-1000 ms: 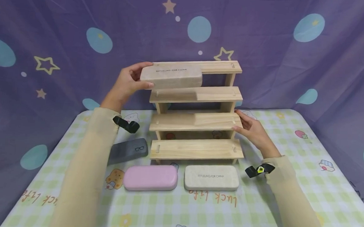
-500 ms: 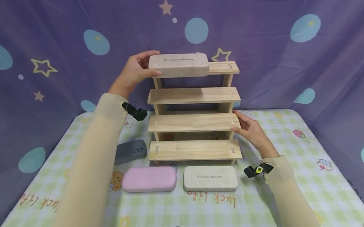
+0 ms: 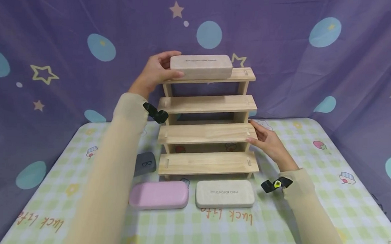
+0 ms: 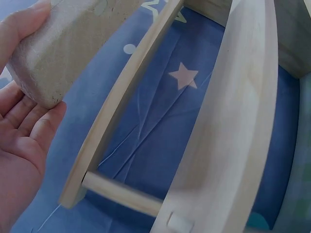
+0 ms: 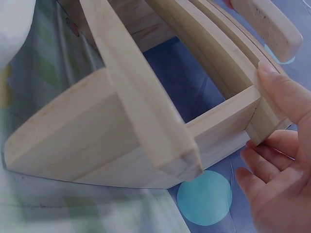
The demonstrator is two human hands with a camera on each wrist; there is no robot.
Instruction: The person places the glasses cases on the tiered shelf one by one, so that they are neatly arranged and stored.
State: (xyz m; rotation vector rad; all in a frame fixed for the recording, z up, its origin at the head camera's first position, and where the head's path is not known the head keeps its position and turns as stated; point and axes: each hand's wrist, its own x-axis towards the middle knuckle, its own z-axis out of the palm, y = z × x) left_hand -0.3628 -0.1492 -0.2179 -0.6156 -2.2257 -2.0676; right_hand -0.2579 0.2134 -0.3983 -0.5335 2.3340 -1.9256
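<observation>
A pale beige glasses case [image 3: 201,67] with lettering on its lid is at the top board of a stepped wooden rack [image 3: 206,133]. My left hand [image 3: 157,70] grips the case by its left end, thumb in front and fingers behind. In the left wrist view the case [image 4: 68,48] overlaps no board, and a strip of backdrop shows between it and the rack's top board [image 4: 121,97]. At the rack's right side, my right hand [image 3: 269,142] pinches the end of the second board from the bottom. The right wrist view shows that thumb [image 5: 279,85] on the board's upper side, fingers beneath.
In front of the rack lie a pink case [image 3: 159,195] and a cream case [image 3: 225,193] with lettering. A dark grey case [image 3: 145,163] with a glasses print is partly behind my left sleeve. A purple curtain [image 3: 268,37] hangs behind the checked tablecloth [image 3: 230,232].
My left hand has carried the beige case up and to the right, from in front of the rack's upper part to the top board. My right hand keeps its hold on the rack.
</observation>
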